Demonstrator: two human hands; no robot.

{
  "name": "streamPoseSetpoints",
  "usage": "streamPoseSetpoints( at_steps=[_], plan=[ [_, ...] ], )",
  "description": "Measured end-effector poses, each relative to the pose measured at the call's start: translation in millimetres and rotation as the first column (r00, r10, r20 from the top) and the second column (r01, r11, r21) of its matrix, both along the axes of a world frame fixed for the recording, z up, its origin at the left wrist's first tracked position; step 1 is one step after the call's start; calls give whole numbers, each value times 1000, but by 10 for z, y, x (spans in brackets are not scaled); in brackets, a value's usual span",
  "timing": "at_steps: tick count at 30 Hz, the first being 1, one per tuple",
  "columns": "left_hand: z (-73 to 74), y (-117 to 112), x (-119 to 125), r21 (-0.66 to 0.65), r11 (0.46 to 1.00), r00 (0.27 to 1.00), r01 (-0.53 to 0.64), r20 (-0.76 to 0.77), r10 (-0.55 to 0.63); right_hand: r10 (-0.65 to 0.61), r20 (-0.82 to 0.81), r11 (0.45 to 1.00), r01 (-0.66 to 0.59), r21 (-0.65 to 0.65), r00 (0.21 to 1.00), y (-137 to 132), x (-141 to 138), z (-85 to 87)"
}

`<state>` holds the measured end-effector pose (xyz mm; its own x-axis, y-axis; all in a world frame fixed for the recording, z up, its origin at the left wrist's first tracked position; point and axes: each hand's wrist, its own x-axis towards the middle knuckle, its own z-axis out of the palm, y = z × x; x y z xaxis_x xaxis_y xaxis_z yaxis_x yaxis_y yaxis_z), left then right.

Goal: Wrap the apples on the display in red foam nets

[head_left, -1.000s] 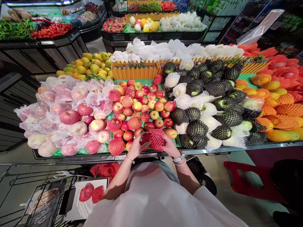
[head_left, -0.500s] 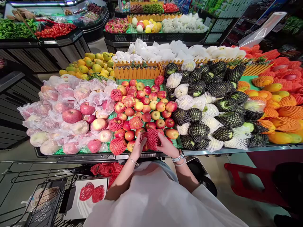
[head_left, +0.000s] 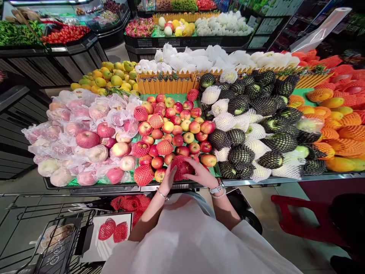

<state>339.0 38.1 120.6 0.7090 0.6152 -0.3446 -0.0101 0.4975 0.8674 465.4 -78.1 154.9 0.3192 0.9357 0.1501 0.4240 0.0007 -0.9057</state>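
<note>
– What's between that person's hands?

– A red net (head_left: 180, 167), with an apple inside by the look of it. It's at the near end of the apple bed, by the stand's front edge (head_left: 242, 182) and close to the body, which probably saves leaning over the fruit.

– And the grip?

– From both sides. The left hand (head_left: 169, 178) has its fingers curled along the left of the net; the right hand (head_left: 202, 176) arches in opposite, thumb and fingers parted, touching the mesh. Cupping like that likely suits something round and easily bruised. How hard they press, I can't tell.

– Why the mesh?

– Padding, I'd guess. A few netted apples (head_left: 164, 147) sit among the bare apples (head_left: 177, 140), which touch skin to skin.

– There are loose nets (head_left: 107, 228) down there too.

– Yes, two lie on the white box (head_left: 94, 249) in the cart (head_left: 17, 195), with more heaped beside it near the left forearm. Handy for that side, I'd say.

– And the fence (head_left: 165, 86)?

– Presumably keeps the apples apart from the white-wrapped fruit (head_left: 203, 61) behind.
</note>
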Motion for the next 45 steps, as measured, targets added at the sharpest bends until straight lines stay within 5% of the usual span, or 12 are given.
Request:
streamPoseSetpoints(
  at_steps=[3, 5, 7, 12, 18, 24, 28, 32, 38, 45],
  plan=[
    [75, 48, -1, -86, 996, 997, -30, 62, 35, -182, -230, 958, 225, 178, 956, -32, 1, 67],
    [149, 80, -10, -138, 990, 993, -38, 104, 53, -342, -309, 851, 432, 299, 887, -23, -28, 48],
    [221, 96, -12, -197, 980, 988, -34, 141, 62, -370, -346, 786, 489, 378, 862, 24, -82, -7],
    [317, 48, 19, -269, 963, 979, 14, 198, 41, -141, -350, 885, 277, 375, 926, 265, -266, -121],
    [314, -17, -8, -279, 957, 990, 78, 135, -42, -207, -316, 935, 283, 216, 926, 431, -362, -120],
    [233, 9, -71, -273, 949, 984, 159, 127, -128, -194, -361, 923, 295, 249, 912, 413, -350, -80],
    [200, 98, -147, -137, 990, 988, -5, 150, 26, -223, -418, 925, 326, 194, 880, 392, -298, -31],
    [293, 205, -209, -2, 968, 951, -252, 186, 248, -182, -434, 956, 262, 132, 882, 401, -258, 36],
    [422, 142, -157, -54, 995, 986, -83, 140, 90, -23, -499, 991, 87, 105, 866, 470, -329, 55],
    [329, 116, -52, -112, 980, 971, -166, 154, 182, -7, -371, 995, 43, 89, 929, 509, -346, -43]
  ],
)
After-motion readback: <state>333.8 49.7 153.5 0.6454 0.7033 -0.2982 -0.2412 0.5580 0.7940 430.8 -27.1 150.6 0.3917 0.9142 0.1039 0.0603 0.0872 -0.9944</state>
